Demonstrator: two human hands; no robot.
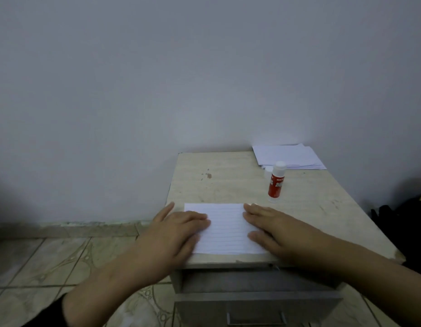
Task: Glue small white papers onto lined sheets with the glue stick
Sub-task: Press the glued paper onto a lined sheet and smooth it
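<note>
Basically a pressing step. Table (228,185) first: pale top, pushed against the wall, drawer open under the near edge. Lined sheet (225,228) lies flat at the near edge, both hands on it. Left hand (175,234) flat over the sheet's left side, fingers straight, gripping nothing. Right hand (273,232) flat over the right side, fingers straight, also gripping nothing. Stack of papers (289,156) at the far right corner, well apart from the sheet. Glue stick (276,182) upright between stack and sheet, its cap (268,172) apparently off, just behind it. Can't tell if a small white paper is already stuck on. Judgement: smooth outward from the middle with flat palms, keep 1 hand anchoring so the sheet doesn't slide off the edge.
</note>
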